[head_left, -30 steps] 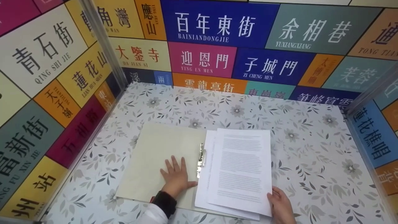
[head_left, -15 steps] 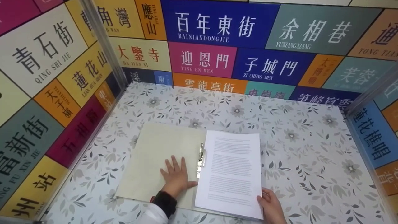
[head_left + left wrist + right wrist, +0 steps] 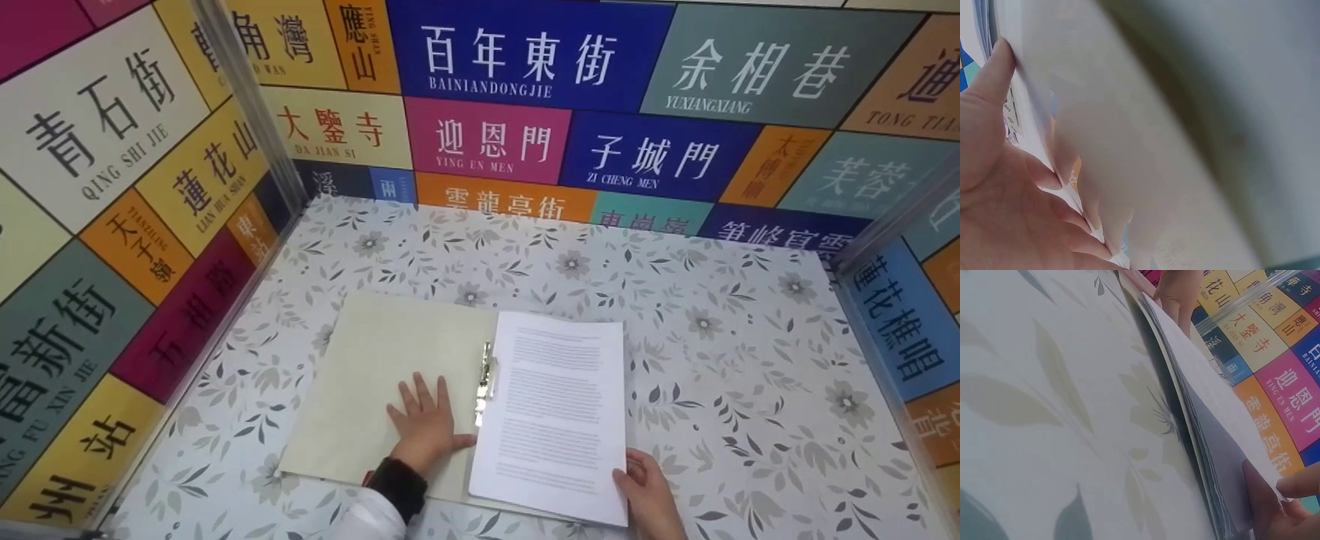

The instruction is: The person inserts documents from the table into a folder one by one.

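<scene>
An open beige folder [image 3: 367, 375] lies on the floral table, with a metal clip [image 3: 486, 379] along its spine. My left hand [image 3: 425, 416] rests flat on the folder's left flap, fingers spread; the left wrist view shows the palm [image 3: 999, 191] against the pale cover [image 3: 1213, 112]. A stack of white printed sheets [image 3: 559, 412] lies on the right flap, squared up beside the clip. My right hand [image 3: 631, 480] pinches the stack's lower right corner. In the right wrist view the thumb [image 3: 1300, 482] sits on top of the paper edge [image 3: 1207, 439], which is lifted slightly off the table.
The floral tablecloth [image 3: 735, 360] is walled in on three sides by coloured sign panels [image 3: 487, 142], with metal posts at the back corners [image 3: 255, 112]. Bare table lies behind and to the right of the folder.
The top sheets slid left and lined up with the stack below. My right hand moved left with them. The left hand stayed put.
</scene>
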